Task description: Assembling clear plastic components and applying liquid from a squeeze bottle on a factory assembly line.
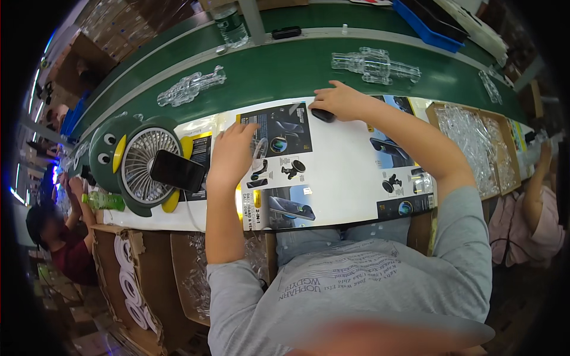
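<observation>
Hands apart. Right hand [341,101]: fingers over small black object [323,115] near sheet-covered desk's [344,178] far edge; whether clamped, cannot tell. Left hand [233,149]: at clear plastic piece [260,148]; grip unclear. Penguin-shaped fan [138,159] at left end.

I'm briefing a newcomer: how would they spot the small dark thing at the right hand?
Find the white printed sheet, then its far edge. There the person's right hand touches a small, dark, rounded object. Unlike the clear plastic pieces beyond it, this one is opaque.
</observation>
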